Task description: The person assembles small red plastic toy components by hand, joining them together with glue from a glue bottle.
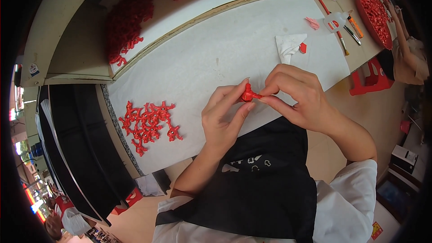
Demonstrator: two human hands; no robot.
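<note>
A small red plastic figure [249, 94] is pinched between both my hands above the near edge of the white table [225, 49]. My left hand [223, 118] grips it from the left with thumb and fingertips. My right hand [294, 94] holds its right end with curled fingers. A cluster of several similar red figures [148, 123] lies on the table to the left of my left hand.
A crumpled white cloth [288, 45] lies beyond my hands. Far right are two glue bottles [335, 20], pens [353, 29], a red tray of red pieces [375, 15] and another person's arm [402, 31]. More red pieces [126, 22] are heaped on a far-left board. A red stool [371, 78] stands right.
</note>
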